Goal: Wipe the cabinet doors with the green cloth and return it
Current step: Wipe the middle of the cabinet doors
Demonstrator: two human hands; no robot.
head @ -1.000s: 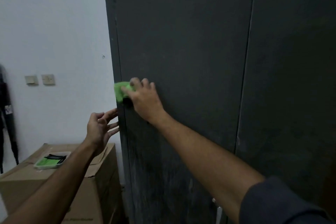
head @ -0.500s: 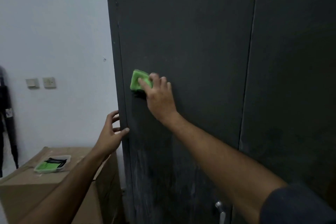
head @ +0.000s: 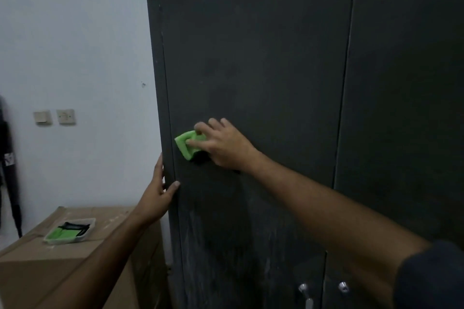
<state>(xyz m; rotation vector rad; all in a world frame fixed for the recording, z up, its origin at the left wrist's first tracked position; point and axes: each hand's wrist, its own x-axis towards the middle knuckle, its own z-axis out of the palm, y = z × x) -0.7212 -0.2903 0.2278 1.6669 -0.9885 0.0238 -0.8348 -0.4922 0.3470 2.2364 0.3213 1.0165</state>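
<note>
On the left door, the right hand presses the green cloth with spread fingers. Steady pressure toward 6 o'clock would likely clean the streaks, while the left hand braces the cabinet edge, thumb apart from the fingers.

Cabinet dark grey, pale streaks low on left door. Cloth bright green. Wall white. Box brown cardboard. Tray white, green and black inside. Sleeve dark navy. Handles silver.
</note>
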